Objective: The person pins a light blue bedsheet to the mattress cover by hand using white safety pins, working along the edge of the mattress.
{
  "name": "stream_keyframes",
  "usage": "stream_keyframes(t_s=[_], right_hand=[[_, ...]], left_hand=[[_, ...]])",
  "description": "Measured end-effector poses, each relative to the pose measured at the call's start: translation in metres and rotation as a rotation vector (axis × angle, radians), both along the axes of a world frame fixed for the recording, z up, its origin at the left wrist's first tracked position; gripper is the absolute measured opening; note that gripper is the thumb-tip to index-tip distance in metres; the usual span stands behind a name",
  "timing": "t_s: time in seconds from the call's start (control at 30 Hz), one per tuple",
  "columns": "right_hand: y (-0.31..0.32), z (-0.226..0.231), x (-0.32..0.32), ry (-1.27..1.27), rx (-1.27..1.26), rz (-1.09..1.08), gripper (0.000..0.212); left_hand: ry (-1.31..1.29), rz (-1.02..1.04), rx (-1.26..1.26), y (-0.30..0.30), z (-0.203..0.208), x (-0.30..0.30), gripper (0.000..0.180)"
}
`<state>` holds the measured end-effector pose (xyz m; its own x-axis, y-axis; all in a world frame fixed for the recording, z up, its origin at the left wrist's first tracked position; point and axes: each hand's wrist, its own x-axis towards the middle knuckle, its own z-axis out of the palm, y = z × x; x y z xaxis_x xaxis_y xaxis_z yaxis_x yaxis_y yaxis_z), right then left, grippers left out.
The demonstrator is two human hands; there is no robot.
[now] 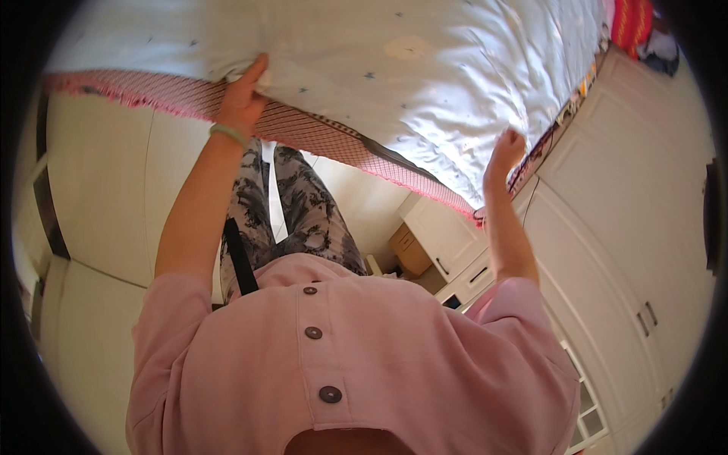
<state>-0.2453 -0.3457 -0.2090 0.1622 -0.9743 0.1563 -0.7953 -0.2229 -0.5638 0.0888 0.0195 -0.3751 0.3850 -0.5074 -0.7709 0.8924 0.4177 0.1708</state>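
Across the upper part of the view, a pale blue-white cover (334, 45) is spread, its cloth sprinkled with small dark star shapes and marked by a faint cream patch; smoother towards the middle, it is gathered into bright, shiny creases at the right. Beneath its near edge a pink-and-red mat (311, 133) is seen, patterned with a fine checked weave and trimmed with a ragged pink fringe (114, 95). The cover's edge is pinched by the left hand (244, 95), where the cloth is bunched; a pale wristband (230, 134) is worn on that wrist. The right hand (506, 152) is curled closed over the creased part, near the cover's right edge; whether any cloth is held inside it cannot be told. On a red item (631, 23) at the top right, yellow marks are shown, too small to be read. Along the right side, white cupboards (599, 174) are fitted with dark handles (651, 312), and a brown wooden drawer unit (409, 250) is partly seen below the mat. The pale floor (98, 182) is crossed by thin lines. A pink buttoned shirt (379, 326) and grey patterned trousers (318, 205) are worn
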Motion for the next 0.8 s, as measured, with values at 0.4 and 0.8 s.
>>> stream_keyframes(t_s=[0.4, 0.8], right_hand=[[0.108, -0.091, -0.255, -0.421, 0.641, -0.701, 0.02], [0.014, -0.146, -0.298, -0.975, 0.363, -0.854, 0.041]], left_hand=[[-0.108, -0.175, 0.089, 0.017, -0.011, 0.017, 0.048], [-0.157, -0.18, 0.278, 0.005, 0.002, 0.013, 0.05]])
